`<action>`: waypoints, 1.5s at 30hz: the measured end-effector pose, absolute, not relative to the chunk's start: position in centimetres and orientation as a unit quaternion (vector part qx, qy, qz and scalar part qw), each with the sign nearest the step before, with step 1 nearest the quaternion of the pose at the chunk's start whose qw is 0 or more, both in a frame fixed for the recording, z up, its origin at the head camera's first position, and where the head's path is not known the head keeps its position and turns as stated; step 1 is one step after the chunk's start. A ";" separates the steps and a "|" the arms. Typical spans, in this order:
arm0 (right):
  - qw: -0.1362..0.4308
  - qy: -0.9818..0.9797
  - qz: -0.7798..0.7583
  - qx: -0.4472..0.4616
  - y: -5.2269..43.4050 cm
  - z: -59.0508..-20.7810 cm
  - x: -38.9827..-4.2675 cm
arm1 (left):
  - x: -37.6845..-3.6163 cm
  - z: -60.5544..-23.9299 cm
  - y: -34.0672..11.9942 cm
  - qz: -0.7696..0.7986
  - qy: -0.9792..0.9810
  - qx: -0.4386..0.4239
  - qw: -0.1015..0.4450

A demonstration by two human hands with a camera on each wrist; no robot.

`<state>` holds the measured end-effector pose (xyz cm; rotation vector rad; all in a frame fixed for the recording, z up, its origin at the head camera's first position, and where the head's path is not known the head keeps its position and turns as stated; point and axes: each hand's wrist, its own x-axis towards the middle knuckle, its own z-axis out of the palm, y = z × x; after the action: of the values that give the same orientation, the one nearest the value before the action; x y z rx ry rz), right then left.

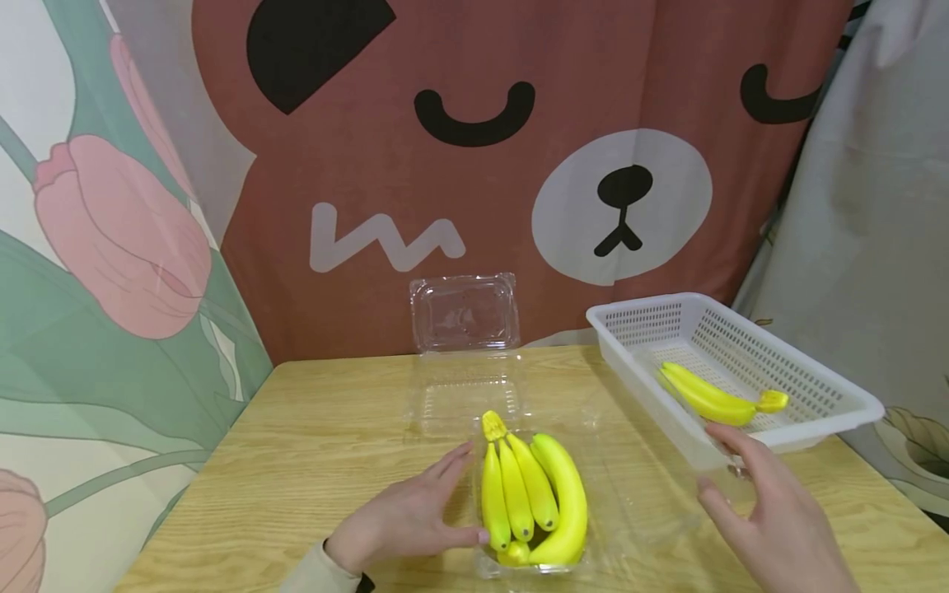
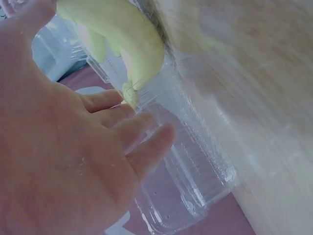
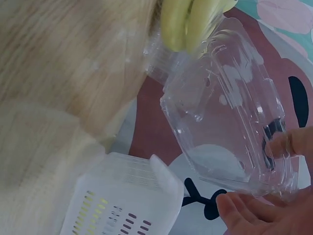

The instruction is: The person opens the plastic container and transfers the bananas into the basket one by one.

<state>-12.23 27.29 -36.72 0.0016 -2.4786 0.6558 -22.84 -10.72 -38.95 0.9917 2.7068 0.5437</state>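
At the bottom centre of the head view, the left hand (image 1: 404,519) lies with straight, relaxed fingers against the left side of the bunch of bananas (image 1: 532,494), gripping nothing. The bunch is glossy yellow plastic, five curved fingers joined at a stubby stem, and sits in the near clear container (image 1: 630,494), a thin, ribbed, see-through shell on the pale wood-grain table (image 1: 311,445). At the lower right, the right hand (image 1: 771,519) is open, fingers spread loosely, its tips near the front rim of the white basket (image 1: 830,371); whether they touch it cannot be told. That basket is rectangular, perforated plastic, tilted, holding a single banana (image 1: 715,397). Farther back, mid-frame, a second clear container (image 1: 463,317) stands with its lid raised before the brown bear-face curtain (image 1: 519,165).
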 end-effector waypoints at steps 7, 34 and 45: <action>0.250 -0.939 0.235 -0.003 27.7 -37.7 -12.3 | -22.8 -38.8 -11.8 0.187 0.919 0.331 0.107; -0.023 -0.970 0.240 0.029 28.6 -41.6 -14.3 | -23.4 -38.4 -14.3 0.215 0.915 0.310 0.141; -0.109 -0.964 0.244 0.008 28.3 -42.2 -15.2 | -23.4 -39.2 -14.8 0.255 0.903 0.322 0.129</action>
<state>-15.24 28.32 -42.19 0.0261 -3.2567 0.8254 -23.40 -14.76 -39.17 0.9356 2.6235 0.7422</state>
